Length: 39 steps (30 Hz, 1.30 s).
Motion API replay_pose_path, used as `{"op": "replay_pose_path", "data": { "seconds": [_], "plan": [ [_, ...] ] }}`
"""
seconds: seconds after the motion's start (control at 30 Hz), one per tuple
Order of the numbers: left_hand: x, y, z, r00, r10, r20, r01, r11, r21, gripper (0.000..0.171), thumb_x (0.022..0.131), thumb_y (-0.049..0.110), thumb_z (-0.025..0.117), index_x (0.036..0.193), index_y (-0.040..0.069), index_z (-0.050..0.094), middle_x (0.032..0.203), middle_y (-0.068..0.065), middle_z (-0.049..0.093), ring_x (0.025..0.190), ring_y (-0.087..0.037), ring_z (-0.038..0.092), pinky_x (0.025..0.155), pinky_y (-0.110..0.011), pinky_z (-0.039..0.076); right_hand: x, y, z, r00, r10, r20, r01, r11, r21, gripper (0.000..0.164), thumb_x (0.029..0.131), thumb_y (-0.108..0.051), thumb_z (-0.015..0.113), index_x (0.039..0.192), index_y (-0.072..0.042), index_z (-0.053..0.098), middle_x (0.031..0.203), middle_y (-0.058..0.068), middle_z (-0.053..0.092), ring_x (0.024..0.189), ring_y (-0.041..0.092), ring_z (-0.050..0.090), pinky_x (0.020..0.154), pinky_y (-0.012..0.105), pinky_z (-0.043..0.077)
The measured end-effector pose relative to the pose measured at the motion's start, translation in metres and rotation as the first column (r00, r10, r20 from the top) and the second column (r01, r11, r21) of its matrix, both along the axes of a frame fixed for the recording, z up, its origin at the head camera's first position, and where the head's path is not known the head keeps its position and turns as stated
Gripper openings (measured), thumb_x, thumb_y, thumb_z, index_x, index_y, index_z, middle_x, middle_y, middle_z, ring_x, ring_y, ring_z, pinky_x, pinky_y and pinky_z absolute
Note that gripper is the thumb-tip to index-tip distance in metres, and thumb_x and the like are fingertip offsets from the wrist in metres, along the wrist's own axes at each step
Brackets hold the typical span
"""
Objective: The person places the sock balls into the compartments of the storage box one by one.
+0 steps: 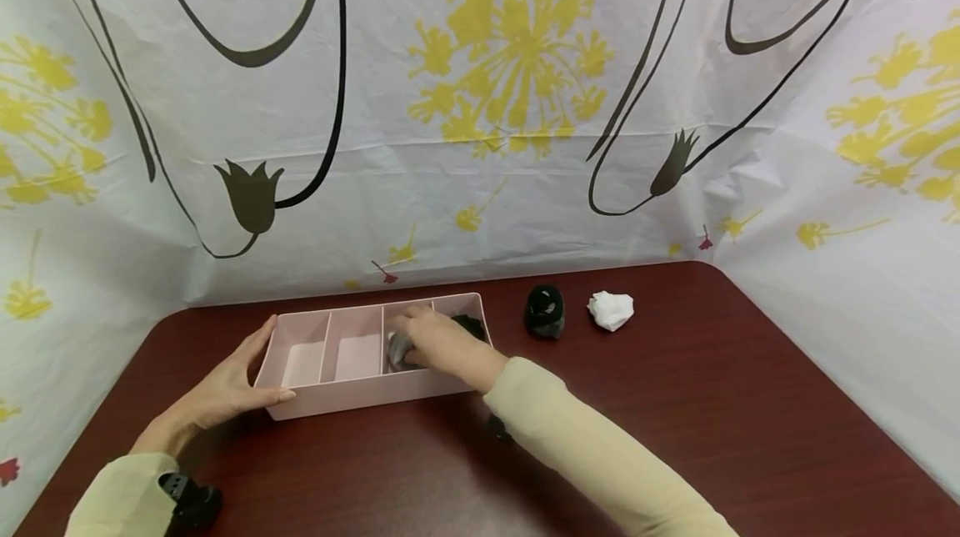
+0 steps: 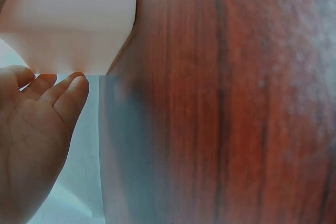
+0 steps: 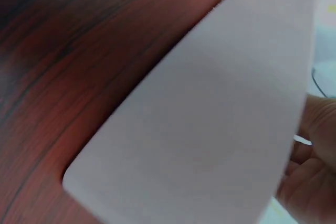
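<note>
A pale pink divided organizer box point(image 1: 352, 393) lies across the table's left half. My left hand point(image 1: 217, 391) holds its left end, thumb along the front wall and fingers at the back corner; in the left wrist view those fingers point(image 2: 71, 95) meet the end wall. My right hand point(image 1: 435, 341) reaches down into the third compartment from the left, fingers around a grey rolled cloth point(image 1: 400, 348) that looks like a sock. A black cloth bundle point(image 1: 470, 325) sits in the rightmost compartment, partly behind the wrist. The two left compartments show bare floors.
Right of the box stand a black and grey rolled bundle point(image 1: 545, 312) and a crumpled white bundle point(image 1: 611, 310). A small dark object point(image 1: 498, 429) shows partly beneath my right forearm. A patterned white curtain point(image 1: 480, 212) hangs behind the dark red wooden table point(image 1: 675, 404).
</note>
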<state>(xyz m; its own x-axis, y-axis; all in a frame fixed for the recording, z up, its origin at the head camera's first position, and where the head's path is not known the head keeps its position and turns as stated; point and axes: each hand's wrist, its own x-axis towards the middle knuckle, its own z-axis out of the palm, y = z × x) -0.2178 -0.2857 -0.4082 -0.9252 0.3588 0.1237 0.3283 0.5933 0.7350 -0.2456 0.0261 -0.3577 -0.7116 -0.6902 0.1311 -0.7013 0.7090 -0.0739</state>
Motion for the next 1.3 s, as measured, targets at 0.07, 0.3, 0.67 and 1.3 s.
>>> {"op": "replay_pose_path", "data": {
  "seconds": [0.07, 0.3, 0.67, 1.3],
  "plan": [
    [0.000, 0.000, 0.000, 1.000, 0.000, 0.002, 0.000, 1.000, -0.001, 0.112, 0.071, 0.020, 0.078, 0.153, 0.015, 0.001, 0.152, -0.029, 0.008, 0.134, -0.050, 0.013, 0.096, -0.070, 0.019, 0.000, 0.011, 0.003, 0.998, 0.051, 0.028, -0.048, 0.993, -0.108, 0.046, 0.082, -0.013, 0.072, 0.125, -0.007, 0.057, 0.121, 0.011, 0.059, 0.112, 0.023, 0.056, 0.090, 0.031, 0.047],
    [0.001, -0.001, 0.001, 1.000, 0.006, 0.001, -0.006, 1.000, -0.008, 0.112, 0.072, 0.020, 0.078, 0.153, 0.015, 0.000, 0.152, -0.030, 0.008, 0.134, -0.050, 0.013, 0.096, -0.070, 0.019, 0.002, 0.060, 0.012, 0.997, 0.068, 0.032, -0.050, 0.921, -0.386, 0.053, 0.084, -0.016, 0.071, 0.131, -0.002, 0.053, 0.128, 0.012, 0.057, 0.117, 0.026, 0.052, 0.095, 0.044, 0.042],
    [0.001, -0.003, -0.001, 1.000, 0.004, 0.006, -0.004, 1.000, -0.007, 0.111, 0.072, 0.019, 0.077, 0.153, 0.016, 0.000, 0.152, -0.030, 0.007, 0.134, -0.050, 0.012, 0.096, -0.069, 0.019, -0.004, 0.144, 0.007, 0.994, -0.067, -0.087, 0.006, 0.821, -0.571, 0.071, 0.071, -0.020, 0.082, 0.131, 0.000, 0.052, 0.126, 0.015, 0.057, 0.114, 0.028, 0.055, 0.091, 0.041, 0.047],
    [0.001, 0.000, -0.001, 1.000, -0.002, 0.013, 0.002, 1.000, -0.002, 0.111, 0.072, 0.018, 0.077, 0.153, 0.018, 0.000, 0.152, -0.029, 0.007, 0.135, -0.050, 0.011, 0.096, -0.069, 0.019, -0.021, 0.206, -0.014, 0.947, -0.185, 0.264, 0.283, 0.867, -0.410, 0.100, 0.073, -0.030, 0.081, 0.150, -0.005, 0.021, 0.148, 0.023, 0.026, 0.133, 0.040, 0.030, 0.099, 0.057, 0.035]
  ]
}}
